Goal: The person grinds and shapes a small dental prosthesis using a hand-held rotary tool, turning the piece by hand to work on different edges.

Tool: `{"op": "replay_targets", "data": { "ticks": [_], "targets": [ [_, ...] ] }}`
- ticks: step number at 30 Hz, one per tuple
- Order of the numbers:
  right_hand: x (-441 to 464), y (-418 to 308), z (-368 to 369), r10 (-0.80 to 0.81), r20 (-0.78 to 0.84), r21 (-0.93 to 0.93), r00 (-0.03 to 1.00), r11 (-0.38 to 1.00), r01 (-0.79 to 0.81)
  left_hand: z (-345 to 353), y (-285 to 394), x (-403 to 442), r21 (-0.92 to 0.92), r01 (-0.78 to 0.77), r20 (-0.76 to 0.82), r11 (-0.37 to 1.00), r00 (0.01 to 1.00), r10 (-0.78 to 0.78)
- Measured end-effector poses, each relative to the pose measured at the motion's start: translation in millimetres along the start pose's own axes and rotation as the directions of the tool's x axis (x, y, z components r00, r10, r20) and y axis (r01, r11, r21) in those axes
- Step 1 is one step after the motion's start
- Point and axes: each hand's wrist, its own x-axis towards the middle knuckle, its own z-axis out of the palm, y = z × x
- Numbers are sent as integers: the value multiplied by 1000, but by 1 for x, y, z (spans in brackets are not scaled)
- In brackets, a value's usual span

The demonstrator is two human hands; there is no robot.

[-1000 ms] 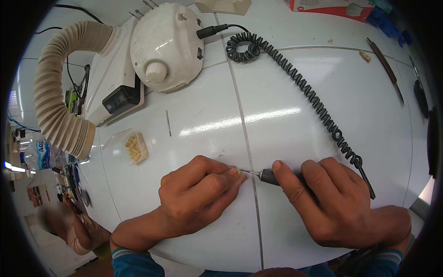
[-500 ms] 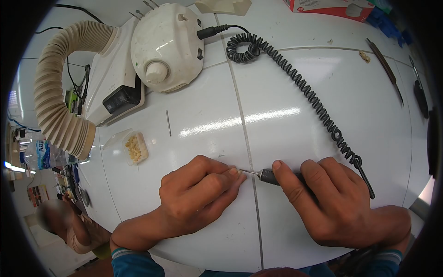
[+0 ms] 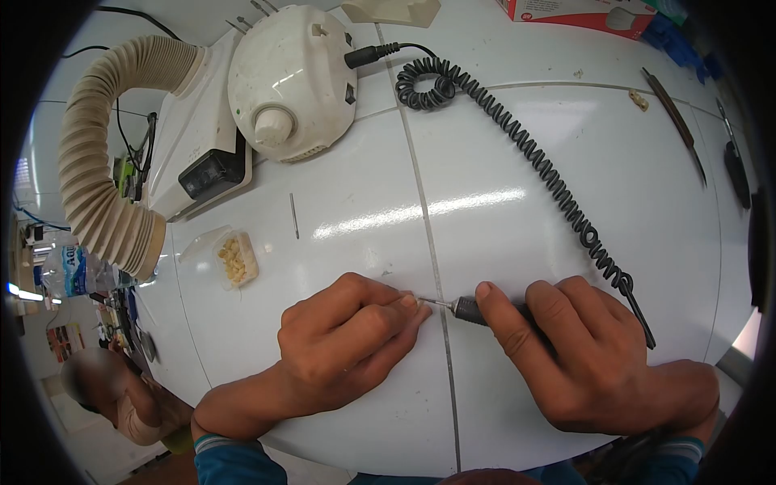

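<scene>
My right hand [image 3: 578, 352] is wrapped round a dark rotary handpiece [image 3: 469, 310], whose thin metal bit points left. The bit's tip reaches the fingertips of my left hand [image 3: 352, 339]. Those fingertips are pinched together on a tiny pale piece, mostly hidden and too small to make out. A coiled black cable [image 3: 537, 153] runs from the white control unit [image 3: 295, 81] down to the right hand. Left of my hands, a small clear box [image 3: 236, 260] holds several yellowish pieces. A thin metal bit [image 3: 294, 216] lies on the white tabletop [image 3: 364, 178].
A ribbed hose [image 3: 89, 170] arches from a white machine [image 3: 190, 145] at the left. A brown-handled tool [image 3: 672, 113], a black-handled tool [image 3: 736, 171] and a red-and-white box [image 3: 590, 14] lie at the right and back. Another person [image 3: 121, 392] is at the lower left.
Both hands keep nearly the same places, with the bit still at the left fingertips. The other person at the lower left has shifted slightly.
</scene>
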Motion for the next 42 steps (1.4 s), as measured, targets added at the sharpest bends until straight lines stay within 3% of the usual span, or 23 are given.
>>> {"op": "replay_targets", "data": {
  "ticks": [42],
  "targets": [
    [2,-2,-3,17,17,11,1000,1000,-17,-1,1,0,1,2,6,1000,1000,-2]
  ]
}}
